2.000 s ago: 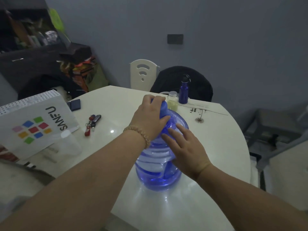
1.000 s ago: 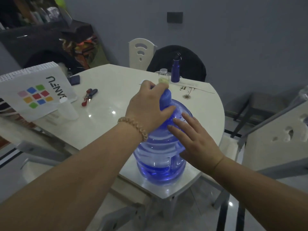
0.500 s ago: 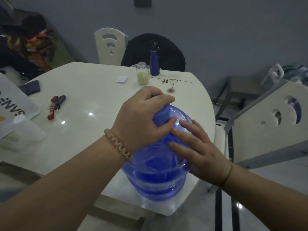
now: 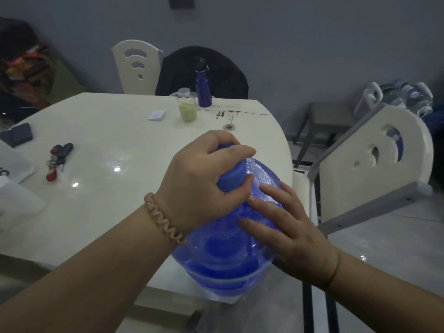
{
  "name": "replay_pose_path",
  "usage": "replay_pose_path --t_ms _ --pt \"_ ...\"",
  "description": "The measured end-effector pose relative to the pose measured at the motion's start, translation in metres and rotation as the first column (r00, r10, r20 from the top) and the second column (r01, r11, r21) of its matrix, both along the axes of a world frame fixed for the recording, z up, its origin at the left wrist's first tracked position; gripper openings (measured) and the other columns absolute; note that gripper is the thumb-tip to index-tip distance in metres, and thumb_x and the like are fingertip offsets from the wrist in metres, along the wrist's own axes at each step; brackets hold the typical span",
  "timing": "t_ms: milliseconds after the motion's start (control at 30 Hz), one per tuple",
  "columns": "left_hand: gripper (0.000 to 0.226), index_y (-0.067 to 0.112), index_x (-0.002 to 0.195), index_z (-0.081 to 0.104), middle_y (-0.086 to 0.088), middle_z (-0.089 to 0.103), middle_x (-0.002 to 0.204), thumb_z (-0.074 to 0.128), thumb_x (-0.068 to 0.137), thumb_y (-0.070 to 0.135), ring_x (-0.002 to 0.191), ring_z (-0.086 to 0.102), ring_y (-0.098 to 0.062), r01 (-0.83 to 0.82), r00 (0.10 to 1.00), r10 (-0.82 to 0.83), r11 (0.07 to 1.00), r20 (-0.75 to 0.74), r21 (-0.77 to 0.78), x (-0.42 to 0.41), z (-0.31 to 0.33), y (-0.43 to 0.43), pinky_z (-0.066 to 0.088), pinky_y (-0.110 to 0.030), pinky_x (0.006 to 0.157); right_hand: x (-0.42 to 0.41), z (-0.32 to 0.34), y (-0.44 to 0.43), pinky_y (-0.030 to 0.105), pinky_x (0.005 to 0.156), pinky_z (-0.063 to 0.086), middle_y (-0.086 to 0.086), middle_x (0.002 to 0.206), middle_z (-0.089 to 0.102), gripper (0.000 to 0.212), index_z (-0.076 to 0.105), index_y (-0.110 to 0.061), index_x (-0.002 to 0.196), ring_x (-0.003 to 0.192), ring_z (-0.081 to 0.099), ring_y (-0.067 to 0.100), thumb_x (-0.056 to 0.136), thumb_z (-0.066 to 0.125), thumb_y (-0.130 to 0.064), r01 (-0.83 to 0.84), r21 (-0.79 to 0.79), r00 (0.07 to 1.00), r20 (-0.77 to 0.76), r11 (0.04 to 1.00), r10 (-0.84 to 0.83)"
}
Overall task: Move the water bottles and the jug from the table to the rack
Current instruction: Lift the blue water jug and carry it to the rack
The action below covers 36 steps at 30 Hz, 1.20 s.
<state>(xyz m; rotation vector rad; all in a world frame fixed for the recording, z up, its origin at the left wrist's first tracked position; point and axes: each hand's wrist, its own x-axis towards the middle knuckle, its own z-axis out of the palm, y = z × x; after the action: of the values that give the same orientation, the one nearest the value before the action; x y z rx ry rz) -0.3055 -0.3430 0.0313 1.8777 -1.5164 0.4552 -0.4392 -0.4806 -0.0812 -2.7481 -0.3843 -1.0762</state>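
Observation:
A large translucent blue water jug (image 4: pixel 223 258) stands at the near right edge of the cream table (image 4: pixel 115 150), its base partly over the rim. My left hand (image 4: pixel 199 179) is wrapped around its blue capped neck. My right hand (image 4: pixel 286 227) lies flat against the jug's right shoulder, fingers spread. At the table's far side stand a dark blue metal bottle (image 4: pixel 203 87) and a small clear jar (image 4: pixel 187 108) with pale contents. Several clear bottles with white handles (image 4: pixel 403 94) sit low at the far right, beyond a chair.
A cream chair (image 4: pixel 374 164) stands close to the right of the jug. Keys (image 4: pixel 57 159), a dark wallet (image 4: pixel 18 135) and a white note (image 4: pixel 157 115) lie on the table. Two chairs, one draped in black, are behind it. A dark stool (image 4: pixel 324 116) stands by the wall.
The jug has been dragged from the middle of the table toward me to its near right edge. Both hands stayed on it and my view swung to the right.

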Motion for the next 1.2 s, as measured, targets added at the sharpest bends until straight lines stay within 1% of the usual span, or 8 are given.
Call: replay_pose_path --t_ms 200,300,433,567,767,900,1067,1200 --pt "0.035 0.005 0.103 0.069 -0.012 0.065 0.096 0.072 0.074 0.023 0.082 0.061 -0.02 0.104 0.994 -0.104 0.994 0.018 -0.036 -0.041 0.002 -0.019 0.055 -0.031 0.071 -0.055 0.01 -0.006 0.059 0.107 0.029 0.004 0.143 0.032 0.075 0.031 -0.028 0.135 0.137 0.026 0.031 0.077 0.078 -0.03 0.089 -0.039 0.995 -0.04 0.995 -0.09" --pt "0.034 0.006 0.102 0.069 -0.01 0.064 0.097 0.073 0.073 0.022 0.084 0.06 -0.019 0.161 0.987 -0.161 0.987 -0.019 -0.025 -0.068 0.004 -0.033 0.054 -0.029 0.074 -0.089 0.016 -0.012 0.062 0.104 0.031 0.005 0.141 0.033 0.074 0.036 -0.026 0.132 0.136 0.027 0.032 0.073 0.081 -0.029 0.141 -0.041 0.988 -0.06 0.989 -0.143" --pt "0.031 0.008 0.102 0.069 -0.007 0.064 0.097 0.072 0.075 0.023 0.086 0.059 -0.016 0.234 0.971 -0.235 0.972 -0.042 -0.033 -0.112 0.011 -0.063 0.05 -0.022 0.078 -0.143 0.024 -0.03 0.062 0.105 0.03 0.006 0.14 0.034 0.062 0.037 -0.025 0.13 0.136 0.026 0.032 0.08 0.073 -0.032 0.217 -0.051 0.972 -0.078 0.975 -0.22" --pt "0.031 0.008 0.103 0.069 -0.007 0.064 0.097 0.072 0.075 0.022 0.084 0.059 -0.016 0.305 0.951 -0.307 0.951 -0.043 -0.045 -0.159 0.023 -0.101 0.05 -0.024 0.076 -0.197 0.032 -0.061 0.057 0.108 0.026 0.006 0.141 0.032 0.057 0.037 -0.025 0.131 0.137 0.023 0.031 0.084 0.066 -0.037 0.261 -0.06 0.962 -0.065 0.963 -0.265" --pt "0.028 0.008 0.1 0.069 -0.008 0.063 0.095 0.073 0.075 0.019 0.082 0.058 -0.016 0.367 0.93 -0.368 0.929 -0.003 -0.046 -0.25 0.034 -0.184 0.049 -0.028 0.072 -0.291 0.04 -0.134 0.062 0.102 0.033 0.007 0.141 0.033 0.058 0.037 -0.024 0.131 0.135 0.027 0.034 0.084 0.069 -0.036 0.304 -0.049 0.951 -0.049 0.952 -0.306" --pt "0.026 0.009 0.096 0.07 -0.006 0.063 0.094 0.075 0.072 0.018 0.081 0.058 -0.014 0.367 0.927 -0.374 0.923 -0.041 -0.117 -0.311 0.036 -0.248 0.049 -0.026 0.072 -0.359 0.055 -0.196 0.063 0.101 0.034 0.008 0.14 0.035 0.056 0.039 -0.023 0.131 0.134 0.029 0.035 0.084 0.067 -0.034 0.319 -0.088 0.943 -0.072 0.944 -0.325" --pt "0.027 0.008 0.095 0.07 -0.009 0.062 0.094 0.078 0.07 0.014 0.083 0.06 -0.015 0.402 0.896 -0.432 0.888 -0.103 -0.223 -0.362 0.03 -0.323 0.049 -0.026 0.075 -0.421 0.075 -0.264 0.063 0.1 0.035 0.009 0.134 0.039 0.038 0.044 -0.02 0.126 0.128 0.037 0.036 0.091 0.057 -0.024 0.347 -0.158 0.93 -0.071 0.924 -0.361" --pt "0.028 0.007 0.095 0.07 -0.008 0.062 0.094 0.078 0.069 0.013 0.084 0.06 -0.014 0.437 0.868 -0.481 0.858 -0.124 -0.268 -0.384 0.027 -0.38 0.049 -0.026 0.076 -0.447 0.08 -0.312 0.061 0.101 0.034 0.009 0.133 0.04 0.035 0.044 -0.02 0.126 0.127 0.038 0.036 0.092 0.053 -0.021 0.386 -0.202 0.909 -0.084 0.9 -0.408"
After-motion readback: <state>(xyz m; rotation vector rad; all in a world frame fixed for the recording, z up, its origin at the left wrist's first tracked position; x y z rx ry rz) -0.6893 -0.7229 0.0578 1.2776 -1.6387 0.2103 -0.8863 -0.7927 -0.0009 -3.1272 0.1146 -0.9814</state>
